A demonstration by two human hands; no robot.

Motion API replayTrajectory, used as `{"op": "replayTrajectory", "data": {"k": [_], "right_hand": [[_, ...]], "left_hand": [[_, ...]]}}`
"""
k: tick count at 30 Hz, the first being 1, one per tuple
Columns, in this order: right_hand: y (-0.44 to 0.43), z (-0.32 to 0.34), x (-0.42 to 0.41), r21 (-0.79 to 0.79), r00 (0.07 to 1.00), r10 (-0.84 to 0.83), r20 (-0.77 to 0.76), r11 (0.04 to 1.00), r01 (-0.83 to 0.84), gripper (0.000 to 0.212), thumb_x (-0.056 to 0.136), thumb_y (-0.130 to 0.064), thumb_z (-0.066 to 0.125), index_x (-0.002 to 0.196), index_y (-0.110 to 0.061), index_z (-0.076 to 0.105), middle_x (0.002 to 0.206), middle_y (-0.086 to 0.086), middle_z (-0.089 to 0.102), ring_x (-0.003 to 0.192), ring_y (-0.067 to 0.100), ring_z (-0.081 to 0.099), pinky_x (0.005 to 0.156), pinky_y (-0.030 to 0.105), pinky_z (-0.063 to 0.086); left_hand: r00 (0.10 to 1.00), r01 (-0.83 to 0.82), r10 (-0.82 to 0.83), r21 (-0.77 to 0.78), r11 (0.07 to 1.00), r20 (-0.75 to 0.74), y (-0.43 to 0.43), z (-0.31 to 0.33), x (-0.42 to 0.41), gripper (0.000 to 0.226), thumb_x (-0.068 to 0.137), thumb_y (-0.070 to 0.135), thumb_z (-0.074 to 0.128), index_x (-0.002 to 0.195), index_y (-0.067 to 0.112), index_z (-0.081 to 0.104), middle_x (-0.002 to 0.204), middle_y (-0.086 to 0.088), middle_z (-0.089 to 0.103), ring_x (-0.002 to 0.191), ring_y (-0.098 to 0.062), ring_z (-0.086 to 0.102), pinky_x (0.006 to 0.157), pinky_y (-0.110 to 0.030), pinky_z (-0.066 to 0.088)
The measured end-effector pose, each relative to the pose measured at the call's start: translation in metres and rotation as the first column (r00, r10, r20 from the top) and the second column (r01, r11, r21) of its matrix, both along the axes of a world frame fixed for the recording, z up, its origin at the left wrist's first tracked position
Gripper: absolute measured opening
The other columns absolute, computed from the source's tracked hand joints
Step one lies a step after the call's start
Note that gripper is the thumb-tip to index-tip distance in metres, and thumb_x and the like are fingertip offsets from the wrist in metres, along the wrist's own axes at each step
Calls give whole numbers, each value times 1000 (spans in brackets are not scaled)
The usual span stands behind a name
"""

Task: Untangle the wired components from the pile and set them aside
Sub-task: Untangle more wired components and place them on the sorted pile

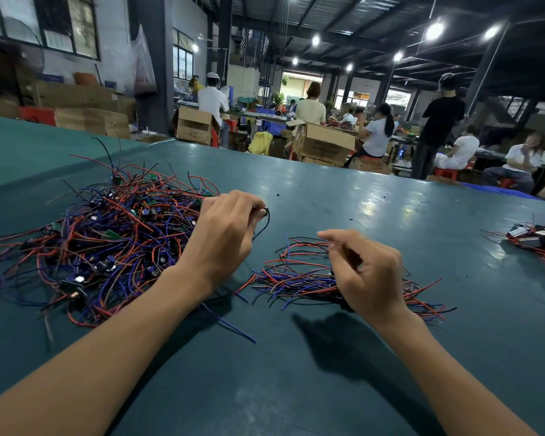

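Observation:
A big tangled pile (107, 240) of red, blue and black wires with small green boards and black parts lies on the left of the green table (343, 196). My left hand (224, 237) hovers at the pile's right edge and pinches a black wire (265, 221) that loops down from its fingertips. A smaller, flatter bundle of sorted wired components (299, 278) lies to the right of the pile. My right hand (368, 275) hangs over that bundle with curled fingers; whether it holds a wire is hidden.
Another small heap of wired parts (535, 240) sits at the table's far right edge. A loose blue wire (230, 325) trails toward me from the pile. Beyond the table stand cardboard boxes (321, 143) and several seated and standing people.

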State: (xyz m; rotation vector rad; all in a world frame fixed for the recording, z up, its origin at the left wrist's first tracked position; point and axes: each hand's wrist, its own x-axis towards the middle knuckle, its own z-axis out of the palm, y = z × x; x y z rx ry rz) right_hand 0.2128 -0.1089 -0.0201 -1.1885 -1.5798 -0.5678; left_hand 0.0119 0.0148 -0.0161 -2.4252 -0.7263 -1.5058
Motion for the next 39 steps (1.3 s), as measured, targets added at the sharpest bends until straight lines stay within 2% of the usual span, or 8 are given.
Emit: {"op": "replayTrajectory", "data": {"k": [3,9,13,17,23,31,34,39], "right_hand": [[0,0,-3,-14,1000,22,-8,1000,-22,24,83,4,64,97,-9,79,75,-38,50,55,-10,50,54,3,30],[-1,-4,-9,-152,955,164,-249,967,-206,23,85,-2,61,94,-13,79,60,-19,60,48,2,50,51,14,37],[-1,5,-18,-221,666,249,-703,814,-537,18,93,-23,63,85,-15,78,58,4,60,44,16,50,41,23,37],[2,14,-16,-151,374,202,-905,669,-727,37,95,-39,60,91,-7,78,61,12,49,42,21,46,38,23,32],[0,19,-10,-112,247,166,-955,568,-816,17,76,-28,81,82,-13,77,65,5,57,47,12,49,45,21,38],[1,14,-8,-44,162,158,-974,569,-821,12,80,-17,75,87,-9,79,68,6,64,52,13,60,42,21,46],[2,13,-9,-26,153,179,-972,566,-824,14,82,-16,73,90,-6,80,70,7,65,55,13,62,44,22,48],[2,16,-9,-38,148,147,-978,569,-822,15,81,-16,74,89,-5,80,74,12,69,57,16,66,44,24,51]], "left_hand": [[989,151,-151,-15,988,6,-8,4,2,18,100,2,57,116,-2,61,108,-17,59,80,-34,62,71,-48,55],[955,272,-243,183,945,-168,-10,5,3,29,98,-7,56,126,0,58,113,-18,60,92,-34,56,86,-45,51],[923,356,-283,301,885,-259,-21,8,7,33,99,-6,52,130,6,53,117,-15,64,93,-32,56,88,-40,50],[882,427,-317,307,851,-348,-36,7,12,28,108,10,45,123,2,67,121,-12,66,96,-32,61,85,-43,51],[879,453,-380,256,854,-287,-38,2,18,25,105,6,51,124,5,66,122,-13,60,94,-29,59,87,-34,51],[923,332,-374,-314,890,-85,-39,-6,21,39,102,48,45,132,25,55,92,16,58,69,-4,57,68,-30,47],[930,312,-355,-305,900,-97,-39,-6,20,35,102,44,47,119,19,65,87,15,62,82,-14,63,71,-31,48],[949,296,-314,-293,909,-17,-37,-6,19,24,96,45,61,104,23,63,85,21,58,59,-2,50,59,-15,35]]}}
